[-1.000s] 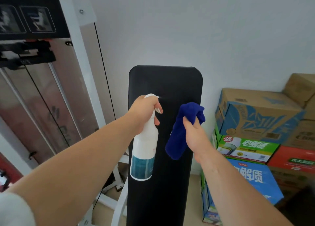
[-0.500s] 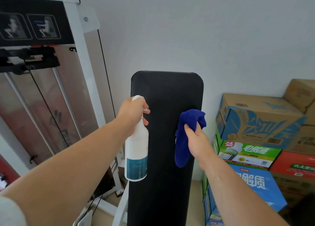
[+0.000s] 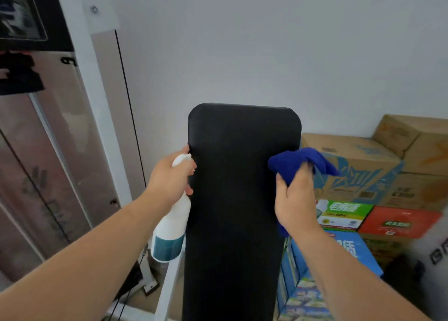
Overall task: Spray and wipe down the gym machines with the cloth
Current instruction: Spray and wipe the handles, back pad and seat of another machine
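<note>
A tall black padded backrest [image 3: 238, 199] of a gym machine stands upright in the middle of the view. My left hand [image 3: 169, 177] grips a white spray bottle [image 3: 172, 223] with a teal band, held at the pad's left edge with the nozzle toward the pad. My right hand [image 3: 297, 199] clutches a bunched blue cloth [image 3: 300, 162] at the pad's right edge, level with the bottle's head. Part of the cloth hangs behind my wrist.
A white machine frame [image 3: 89, 97] with tinted panels and cables fills the left. Stacked cardboard boxes [image 3: 358, 170] and coloured cartons [image 3: 344, 211] stand at the right against the grey wall. A white base bar [image 3: 167, 291] runs beside the pad's foot.
My left hand has carried the bottle leftward off the pad's face to its left edge. My right hand has shifted the cloth to the pad's right edge. The camera view tilted.
</note>
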